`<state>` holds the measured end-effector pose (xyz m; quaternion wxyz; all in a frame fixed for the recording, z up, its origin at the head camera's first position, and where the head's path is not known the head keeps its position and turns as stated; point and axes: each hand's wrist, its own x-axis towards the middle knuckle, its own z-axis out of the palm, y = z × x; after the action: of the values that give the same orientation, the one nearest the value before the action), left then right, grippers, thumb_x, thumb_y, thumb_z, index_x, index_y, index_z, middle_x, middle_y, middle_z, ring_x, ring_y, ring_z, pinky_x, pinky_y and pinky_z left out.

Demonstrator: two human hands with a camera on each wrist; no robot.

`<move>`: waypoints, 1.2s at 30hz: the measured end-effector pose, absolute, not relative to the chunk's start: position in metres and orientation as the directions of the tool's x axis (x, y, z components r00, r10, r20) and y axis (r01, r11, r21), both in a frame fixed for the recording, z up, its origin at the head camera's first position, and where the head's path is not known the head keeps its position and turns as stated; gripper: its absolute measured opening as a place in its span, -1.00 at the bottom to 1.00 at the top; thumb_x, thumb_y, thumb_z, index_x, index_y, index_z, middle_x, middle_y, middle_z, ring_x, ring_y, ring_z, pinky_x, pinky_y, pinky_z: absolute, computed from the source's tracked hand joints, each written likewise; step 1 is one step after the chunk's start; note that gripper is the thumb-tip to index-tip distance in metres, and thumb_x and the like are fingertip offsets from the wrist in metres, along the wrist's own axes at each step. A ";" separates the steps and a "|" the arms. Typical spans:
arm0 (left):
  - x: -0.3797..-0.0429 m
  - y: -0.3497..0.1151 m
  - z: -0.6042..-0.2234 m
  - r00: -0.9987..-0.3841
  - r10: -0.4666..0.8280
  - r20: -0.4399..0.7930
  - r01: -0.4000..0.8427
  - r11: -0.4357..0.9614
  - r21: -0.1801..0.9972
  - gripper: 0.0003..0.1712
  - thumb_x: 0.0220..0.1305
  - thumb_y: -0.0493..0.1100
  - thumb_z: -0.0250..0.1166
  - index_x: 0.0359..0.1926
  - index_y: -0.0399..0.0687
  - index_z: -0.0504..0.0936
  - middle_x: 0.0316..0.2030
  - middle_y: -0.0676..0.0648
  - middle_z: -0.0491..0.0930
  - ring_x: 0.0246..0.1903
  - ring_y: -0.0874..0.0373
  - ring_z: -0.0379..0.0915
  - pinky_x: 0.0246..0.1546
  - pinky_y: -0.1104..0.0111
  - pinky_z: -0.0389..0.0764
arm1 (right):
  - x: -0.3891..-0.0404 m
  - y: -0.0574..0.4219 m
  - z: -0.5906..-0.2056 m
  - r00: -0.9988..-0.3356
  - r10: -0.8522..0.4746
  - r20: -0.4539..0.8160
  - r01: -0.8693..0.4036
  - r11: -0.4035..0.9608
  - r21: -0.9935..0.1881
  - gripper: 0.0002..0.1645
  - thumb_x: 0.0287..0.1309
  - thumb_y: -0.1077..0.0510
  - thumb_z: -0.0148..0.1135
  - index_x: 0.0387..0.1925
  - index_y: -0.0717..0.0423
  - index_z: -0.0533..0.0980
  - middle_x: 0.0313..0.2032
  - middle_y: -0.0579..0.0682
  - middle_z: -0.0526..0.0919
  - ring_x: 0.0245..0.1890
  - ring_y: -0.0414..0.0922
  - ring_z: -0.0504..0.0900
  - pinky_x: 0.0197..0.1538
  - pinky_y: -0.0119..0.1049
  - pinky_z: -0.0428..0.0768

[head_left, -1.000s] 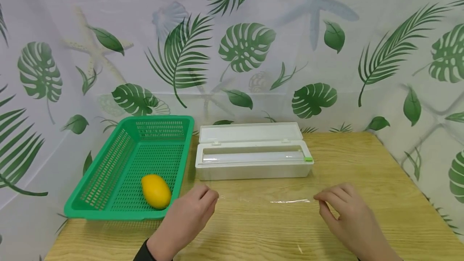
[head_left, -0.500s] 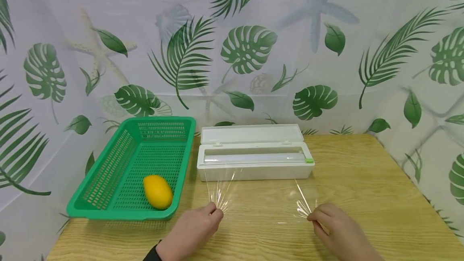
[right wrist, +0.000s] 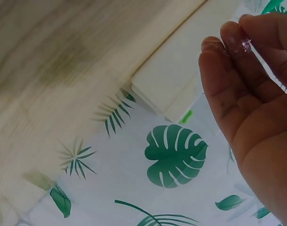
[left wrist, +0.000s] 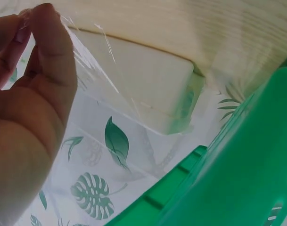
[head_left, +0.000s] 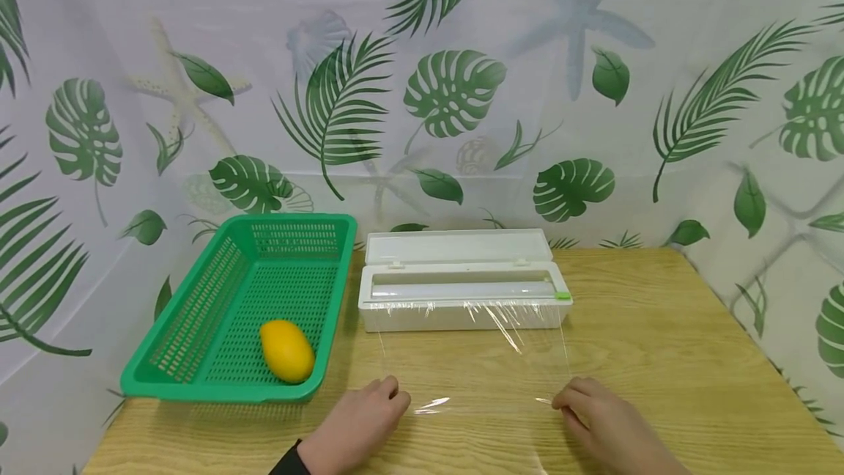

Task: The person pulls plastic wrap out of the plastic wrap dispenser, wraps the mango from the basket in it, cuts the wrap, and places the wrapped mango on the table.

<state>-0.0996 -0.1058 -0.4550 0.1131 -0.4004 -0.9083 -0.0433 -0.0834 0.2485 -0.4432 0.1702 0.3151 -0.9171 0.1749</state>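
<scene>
Centrally, the sheet of clear cling film (head_left: 475, 369) spans the gap between the two hands, its near corners at the fingers and its far end at the front of the dispenser box (head_left: 395, 319). The film is thin, glossy and transparent, with bright creases near the box and along the near edge. The box is white, smooth and oblong; its hinged lid (head_left: 455, 246) stands raised behind an open slot containing a white film roll (head_left: 461, 289). A green tab (head_left: 562, 295) marks the right front corner. The left hand (head_left: 359, 420) pinches one corner, thumb against fingertips, closed narrow; the right hand (head_left: 606, 420) pinches the opposite corner likewise. Left of the box, a green perforated plastic basket (head_left: 231, 391) holds a yellow lemon (head_left: 286, 350). The table (head_left: 659, 328) has a wood-grain surface.
</scene>
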 end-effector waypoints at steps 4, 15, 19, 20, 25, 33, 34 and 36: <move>-0.103 -0.105 -0.461 -0.667 0.716 0.205 0.733 0.680 0.011 -0.90 0.16 -0.30 0.21 -0.37 0.00 0.50 -0.52 0.07 0.29 -0.60 0.28 0.11 -0.82 0.53 0.15 | -0.087 0.249 -0.445 -0.768 -0.540 0.344 -0.627 0.742 -0.236 -0.78 -0.13 0.33 0.32 -0.45 -0.05 0.56 -0.40 -0.22 0.53 -0.40 -0.28 0.47 -0.45 -0.29 0.58; -0.106 -0.102 -0.466 -0.668 0.724 0.171 0.731 0.681 -0.031 -0.95 0.16 -0.25 0.23 -0.36 0.00 0.53 -0.49 0.05 0.36 -0.59 0.27 0.15 -0.81 0.52 0.20 | -0.095 0.250 -0.457 -0.813 -0.541 0.217 -0.583 0.759 -0.290 -0.77 -0.09 0.33 0.27 -0.47 -0.10 0.55 -0.39 -0.25 0.48 -0.40 -0.30 0.42 -0.42 -0.26 0.56; -0.101 -0.103 -0.466 -0.668 0.720 0.189 0.727 0.686 -0.042 -0.96 0.14 -0.22 0.25 -0.40 -0.01 0.53 -0.50 0.04 0.38 -0.57 0.27 0.20 -0.79 0.52 0.26 | -0.094 0.250 -0.458 -0.833 -0.528 0.167 -0.553 0.785 -0.279 -0.82 -0.07 0.28 0.28 -0.45 -0.10 0.58 -0.37 -0.24 0.52 -0.37 -0.27 0.46 -0.38 -0.23 0.58; -0.100 -0.103 -0.466 -0.671 0.717 0.189 0.723 0.689 -0.046 -0.95 0.13 -0.22 0.25 -0.40 -0.01 0.53 -0.50 0.04 0.37 -0.57 0.27 0.19 -0.79 0.52 0.25 | -0.094 0.250 -0.457 -0.836 -0.525 0.161 -0.549 0.790 -0.273 -0.84 -0.06 0.26 0.29 -0.43 -0.09 0.58 -0.37 -0.24 0.52 -0.36 -0.27 0.46 -0.38 -0.23 0.58; -0.095 -0.104 -0.464 -0.674 0.716 0.181 0.717 0.693 -0.070 -0.94 0.11 -0.22 0.27 -0.40 -0.02 0.52 -0.51 0.05 0.36 -0.59 0.26 0.17 -0.79 0.51 0.27 | -0.093 0.248 -0.454 -0.849 -0.515 0.115 -0.526 0.811 -0.255 -0.87 -0.02 0.22 0.27 -0.37 -0.06 0.58 -0.36 -0.23 0.52 -0.36 -0.28 0.47 -0.37 -0.23 0.59; -0.094 -0.105 -0.465 -0.683 0.705 0.192 0.709 0.703 -0.057 -0.92 0.11 -0.18 0.28 -0.37 -0.03 0.53 -0.50 0.04 0.38 -0.58 0.26 0.20 -0.79 0.51 0.31 | -0.093 0.249 -0.455 -0.844 -0.533 0.064 -0.530 0.807 -0.259 -0.89 0.02 0.19 0.26 -0.39 -0.11 0.58 -0.34 -0.23 0.47 -0.36 -0.27 0.42 -0.39 -0.24 0.56; -0.094 -0.105 -0.464 -0.682 0.707 0.188 0.711 0.701 -0.058 -0.92 0.11 -0.18 0.29 -0.40 -0.03 0.52 -0.51 0.04 0.36 -0.58 0.26 0.19 -0.79 0.51 0.30 | -0.093 0.249 -0.455 -0.842 -0.536 0.062 -0.532 0.806 -0.261 -0.89 0.02 0.19 0.26 -0.39 -0.12 0.59 -0.35 -0.24 0.45 -0.37 -0.28 0.40 -0.41 -0.25 0.55; -0.095 -0.105 -0.465 -0.684 0.706 0.183 0.712 0.701 -0.045 -0.92 0.10 -0.18 0.29 -0.39 -0.03 0.53 -0.52 0.04 0.35 -0.58 0.25 0.18 -0.79 0.51 0.30 | -0.093 0.249 -0.456 -0.841 -0.537 0.060 -0.533 0.805 -0.260 -0.88 0.02 0.17 0.27 -0.38 -0.13 0.60 -0.35 -0.24 0.43 -0.39 -0.29 0.37 -0.43 -0.27 0.54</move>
<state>-0.0945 -0.1047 -0.4646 0.0937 -0.3864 -0.9174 -0.0147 -0.0926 0.2493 -0.4557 -0.0081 0.2815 -0.9501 0.1342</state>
